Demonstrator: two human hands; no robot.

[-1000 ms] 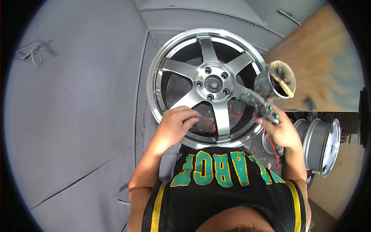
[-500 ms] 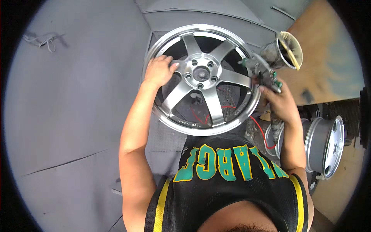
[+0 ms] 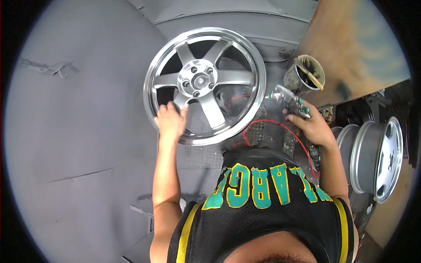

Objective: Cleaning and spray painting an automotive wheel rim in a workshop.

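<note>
A silver alloy wheel rim (image 3: 191,103) with several spokes faces up in front of me. My left hand (image 3: 171,122) grips its near-left part, the fingers and thumb over a lower spoke close to the outer lip. To the right of the rim, and apart from it, my right hand (image 3: 312,125) is closed around a spray gun (image 3: 293,104). The gun's nozzle end points left toward the rim. Below that hand part of the gun's lower body shows, and a red hose (image 3: 271,121) loops across the floor beneath.
A stained bucket (image 3: 293,82) with brushes laid across its top stands beyond the gun. Behind it is a brown board (image 3: 351,57). More silver wheel rims (image 3: 369,153) lie on their sides at the right. A grey wall-like surface (image 3: 79,131) fills the left.
The rim has turned counter-clockwise and sits further left in view. My left hand has moved down with it. The spray gun has drawn away from the rim's right edge.
</note>
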